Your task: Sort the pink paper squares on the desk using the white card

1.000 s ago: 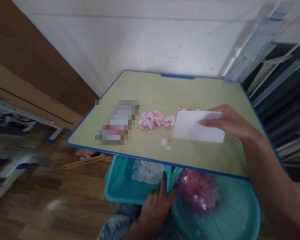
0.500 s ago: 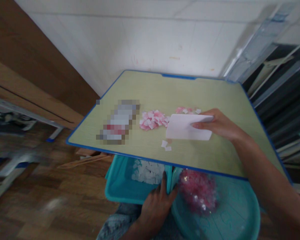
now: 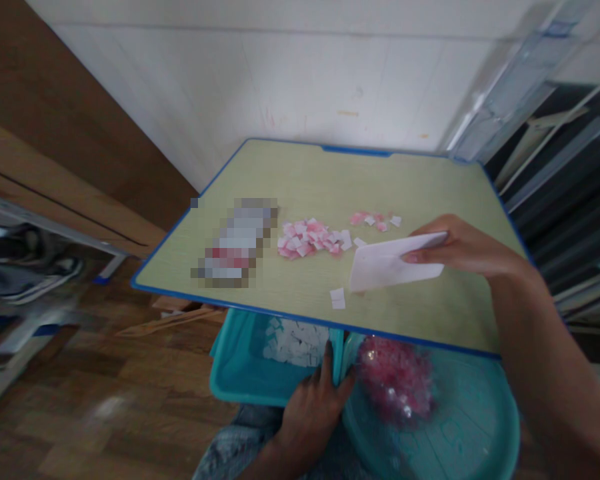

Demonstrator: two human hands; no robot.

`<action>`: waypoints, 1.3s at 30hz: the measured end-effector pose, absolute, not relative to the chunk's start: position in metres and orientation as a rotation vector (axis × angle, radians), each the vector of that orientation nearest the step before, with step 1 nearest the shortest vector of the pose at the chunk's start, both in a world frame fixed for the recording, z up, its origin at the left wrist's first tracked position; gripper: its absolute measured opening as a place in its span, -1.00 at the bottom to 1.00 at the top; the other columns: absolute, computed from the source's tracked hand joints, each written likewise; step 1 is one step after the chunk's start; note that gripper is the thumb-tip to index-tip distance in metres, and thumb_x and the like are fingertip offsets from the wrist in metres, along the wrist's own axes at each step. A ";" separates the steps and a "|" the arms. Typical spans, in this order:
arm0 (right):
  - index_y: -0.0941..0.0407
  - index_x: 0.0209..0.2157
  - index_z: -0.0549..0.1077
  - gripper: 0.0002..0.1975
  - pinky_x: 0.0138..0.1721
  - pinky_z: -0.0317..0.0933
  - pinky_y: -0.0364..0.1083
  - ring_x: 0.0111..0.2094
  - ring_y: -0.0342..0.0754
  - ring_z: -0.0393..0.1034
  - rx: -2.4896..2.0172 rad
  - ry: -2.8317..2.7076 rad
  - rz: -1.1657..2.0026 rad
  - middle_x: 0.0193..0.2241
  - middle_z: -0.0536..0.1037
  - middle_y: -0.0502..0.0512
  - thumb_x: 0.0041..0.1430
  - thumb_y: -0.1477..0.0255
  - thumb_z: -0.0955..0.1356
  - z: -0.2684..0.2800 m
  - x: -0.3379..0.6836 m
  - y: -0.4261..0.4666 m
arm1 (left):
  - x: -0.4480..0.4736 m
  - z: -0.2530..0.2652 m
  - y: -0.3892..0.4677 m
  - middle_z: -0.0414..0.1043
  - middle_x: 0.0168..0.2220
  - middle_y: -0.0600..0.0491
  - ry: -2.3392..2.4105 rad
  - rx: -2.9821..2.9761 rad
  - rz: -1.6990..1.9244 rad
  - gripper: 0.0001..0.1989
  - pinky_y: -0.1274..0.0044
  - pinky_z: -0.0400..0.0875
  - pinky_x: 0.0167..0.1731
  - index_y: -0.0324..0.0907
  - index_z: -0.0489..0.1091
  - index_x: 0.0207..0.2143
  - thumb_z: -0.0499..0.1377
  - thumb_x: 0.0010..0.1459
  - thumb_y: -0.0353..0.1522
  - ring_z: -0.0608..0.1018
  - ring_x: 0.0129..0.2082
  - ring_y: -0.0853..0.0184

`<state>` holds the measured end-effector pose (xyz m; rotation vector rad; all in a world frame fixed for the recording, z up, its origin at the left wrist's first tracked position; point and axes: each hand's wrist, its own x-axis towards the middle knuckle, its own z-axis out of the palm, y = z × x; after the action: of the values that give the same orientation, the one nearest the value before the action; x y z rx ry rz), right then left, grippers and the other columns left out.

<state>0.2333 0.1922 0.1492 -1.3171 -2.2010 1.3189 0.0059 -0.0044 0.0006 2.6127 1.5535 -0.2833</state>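
Note:
My right hand (image 3: 445,247) pinches a white flat card with rounded corners (image 3: 400,262), thumb on the near face. It is held slanted over the small table (image 3: 430,180), its lower left edge close to the tabletop. Left of the card lies a pile of small pink and white paper squares (image 3: 310,238). A smaller scatter of such squares (image 3: 375,220) sits behind the card, and white paper (image 3: 337,298) lies near the front edge. Below the table, my left hand (image 3: 316,403) grips the rim of a teal bin (image 3: 245,380) holding white paper squares (image 3: 297,343).
A phone-sized blurred-out item (image 3: 237,243) lies at the table's left. Right of the bin, a clear bag of pink bits (image 3: 397,380) rests on a round teal stool or lid (image 3: 470,413). Another person's shoe (image 3: 50,280) shows at far left. A wall (image 3: 280,80) stands behind the table.
My right hand has moved the card right and toward me, tilting it and uncovering more squares behind and beside it. The white paper near the front edge has shifted slightly right. My left hand stays put.

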 end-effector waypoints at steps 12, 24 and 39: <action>0.18 -0.54 0.47 -0.69 -0.64 0.03 -0.18 -0.63 -0.17 0.20 -1.419 -2.045 1.258 -0.67 0.38 -0.01 -0.21 0.19 0.38 0.150 0.239 0.197 | 0.006 0.002 -0.003 0.08 0.09 -0.25 1.525 2.567 -0.348 -0.46 0.51 0.39 -0.51 0.15 -0.03 0.09 -0.04 0.07 -0.46 0.47 -0.48 0.38; 0.22 -0.46 0.49 -0.68 -0.61 0.12 -0.19 -0.58 -0.13 0.28 -1.383 -2.137 1.449 -0.60 0.45 0.04 -0.19 0.24 0.38 0.143 0.240 0.203 | 0.007 0.005 -0.002 0.09 0.07 -0.29 1.508 2.567 -0.344 -0.46 0.48 0.41 -0.49 0.11 -0.04 0.10 -0.07 0.08 -0.48 0.48 -0.45 0.34; 0.23 -0.42 0.50 -0.67 -0.62 0.07 -0.21 -0.60 -0.17 0.24 -1.290 -2.263 1.462 -0.62 0.42 0.01 -0.16 0.23 0.36 0.141 0.237 0.201 | 0.006 0.001 -0.004 0.10 0.06 -0.33 1.514 2.613 -0.333 -0.49 0.51 0.40 -0.55 0.12 -0.03 0.10 -0.08 0.10 -0.44 0.49 -0.49 0.36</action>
<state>0.2365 0.2012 0.1411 -1.2905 -2.2635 1.4623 0.0062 -0.0039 0.0010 2.6133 1.5136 -0.3334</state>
